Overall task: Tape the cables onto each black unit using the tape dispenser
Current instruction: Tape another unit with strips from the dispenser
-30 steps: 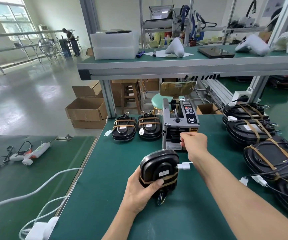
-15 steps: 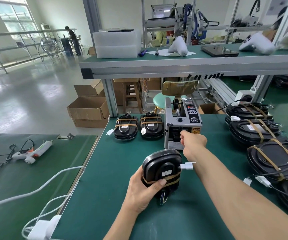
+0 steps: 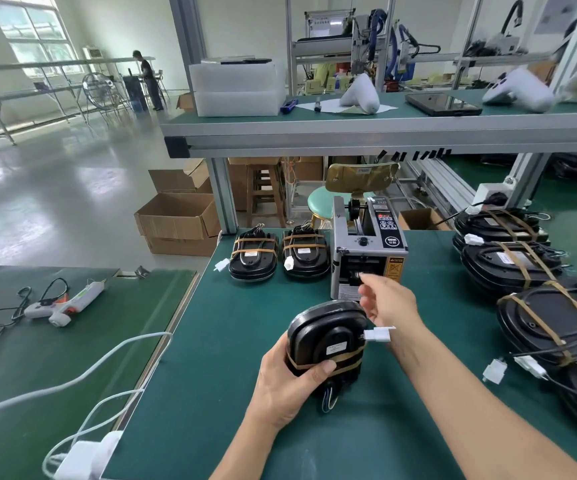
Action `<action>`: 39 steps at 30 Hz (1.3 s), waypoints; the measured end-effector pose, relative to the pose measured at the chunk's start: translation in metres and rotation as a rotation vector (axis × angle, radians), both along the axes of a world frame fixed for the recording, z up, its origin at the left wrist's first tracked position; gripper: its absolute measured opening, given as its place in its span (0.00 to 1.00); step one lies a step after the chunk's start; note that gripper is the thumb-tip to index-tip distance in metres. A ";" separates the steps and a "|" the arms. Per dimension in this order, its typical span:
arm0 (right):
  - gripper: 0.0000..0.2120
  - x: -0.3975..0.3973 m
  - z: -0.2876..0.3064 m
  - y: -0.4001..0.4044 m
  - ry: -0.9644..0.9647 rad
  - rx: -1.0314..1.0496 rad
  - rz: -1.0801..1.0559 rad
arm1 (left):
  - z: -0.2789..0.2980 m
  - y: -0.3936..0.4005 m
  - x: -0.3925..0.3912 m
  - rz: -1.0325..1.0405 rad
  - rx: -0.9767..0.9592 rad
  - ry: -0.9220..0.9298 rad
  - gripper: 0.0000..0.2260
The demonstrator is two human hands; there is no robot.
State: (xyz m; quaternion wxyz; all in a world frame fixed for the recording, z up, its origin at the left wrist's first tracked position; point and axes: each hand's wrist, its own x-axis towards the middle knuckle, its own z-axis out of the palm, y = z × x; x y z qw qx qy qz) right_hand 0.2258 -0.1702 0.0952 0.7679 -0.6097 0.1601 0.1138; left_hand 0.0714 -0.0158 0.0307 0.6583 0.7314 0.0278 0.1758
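The left hand [image 3: 290,382] grips a black unit [image 3: 326,336] near the middle of the green table [image 3: 231,341], tipped up so its cable side faces out for taping. The right hand [image 3: 389,301] is just in front of the tape dispenser [image 3: 366,251] mouth, fingers loosely curled; I cannot tell if it pinches tape. Two taped units [image 3: 280,256] lie far left.

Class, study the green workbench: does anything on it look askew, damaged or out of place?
Nothing stands out. The two taped units sit in a row beside the tape dispenser; the left hand holds another black unit upright.
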 end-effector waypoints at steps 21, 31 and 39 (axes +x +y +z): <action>0.09 -0.074 0.004 0.008 -0.644 -0.618 0.003 | 0.001 -0.001 -0.001 0.049 0.081 0.001 0.26; 0.14 -0.071 0.019 0.005 -1.040 -1.096 0.152 | -0.001 0.001 0.000 0.021 0.147 0.051 0.25; 0.11 -0.073 0.011 0.001 -1.019 -1.122 0.249 | -0.004 0.000 0.000 0.041 0.227 0.088 0.18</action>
